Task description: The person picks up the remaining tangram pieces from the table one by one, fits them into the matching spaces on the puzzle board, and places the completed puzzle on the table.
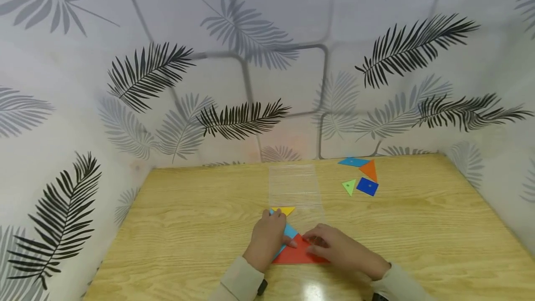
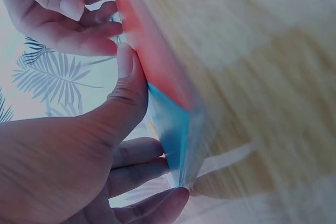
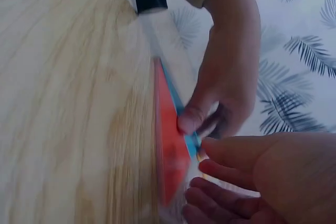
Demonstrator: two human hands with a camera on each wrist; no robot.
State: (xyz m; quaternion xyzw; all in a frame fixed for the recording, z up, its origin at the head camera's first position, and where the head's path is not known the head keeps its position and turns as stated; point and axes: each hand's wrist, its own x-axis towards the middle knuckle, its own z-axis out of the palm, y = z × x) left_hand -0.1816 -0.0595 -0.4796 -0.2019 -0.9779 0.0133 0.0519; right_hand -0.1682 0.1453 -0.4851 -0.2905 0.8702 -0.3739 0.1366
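A red triangle (image 1: 292, 255) and a light blue triangle (image 1: 290, 231) lie edge to edge near the table's front, with a yellow triangle (image 1: 286, 210) just behind. My left hand (image 1: 267, 236) rests over the blue piece. Its thumb presses close to the seam with the red one, and the other fingers lie along the far side. My right hand (image 1: 334, 245) is at the red triangle's right slope, loosely bent fingertips touching or very near its edge. In the right wrist view, the red triangle (image 3: 170, 145) appears edge-on between the hands and the table. My hands partly cover the pieces.
On the wooden table (image 1: 188, 212), a clear plastic sheet or tray (image 1: 294, 185) extends behind the pieces. At the back right are a blue parallelogram (image 1: 353, 161), an orange triangle (image 1: 369, 169), a light green triangle (image 1: 349, 186) and a dark blue square (image 1: 368, 186). Leaf-patterned cloth (image 1: 284, 82) surrounds the table.
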